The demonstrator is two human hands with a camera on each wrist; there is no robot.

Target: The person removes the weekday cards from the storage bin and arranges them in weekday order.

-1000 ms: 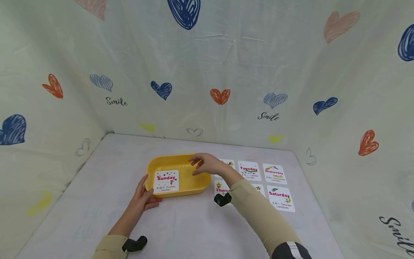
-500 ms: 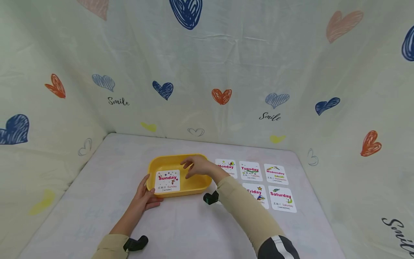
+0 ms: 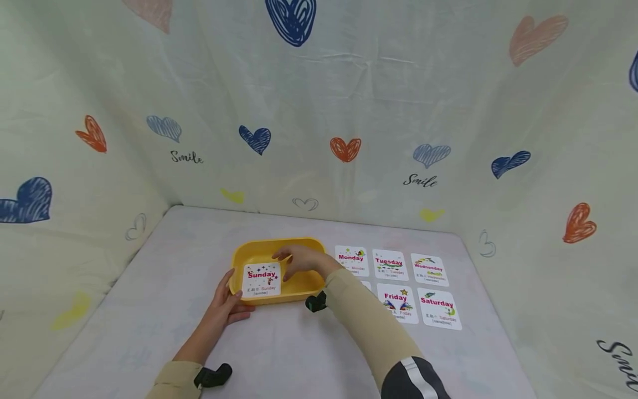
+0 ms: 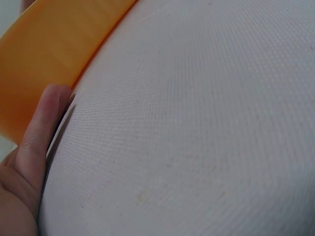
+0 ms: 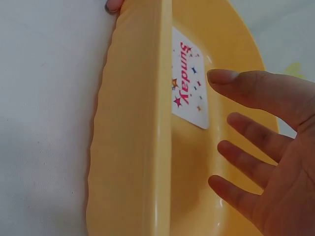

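Observation:
A yellow plastic tray (image 3: 305, 286) lies on the white table, with a white "Sunday" card (image 3: 261, 280) at its left end. My left hand (image 3: 223, 303) holds the tray's near left corner. In the left wrist view a finger (image 4: 37, 140) lies along the tray's outer wall (image 4: 49, 44). Over the tray, just right of the card, hovers my right hand (image 3: 301, 260) with nothing in it. From the right wrist its fingers (image 5: 246, 160) appear spread, and the thumb points toward the Sunday card (image 5: 192, 81).
Right of the tray, day cards lie in two rows: Monday (image 3: 351, 261), Tuesday (image 3: 390, 265) and Wednesday (image 3: 429, 270) behind, Friday (image 3: 397, 303) and Saturday (image 3: 440, 308) in front. My right sleeve (image 3: 366, 316) mostly hides another front card. Heart-printed cloth (image 3: 299, 88) surrounds the table.
My right hand has moved left over the tray toward the Sunday card, and its arm uncovers more of the Monday and Friday cards. The left hand stays at the tray's corner.

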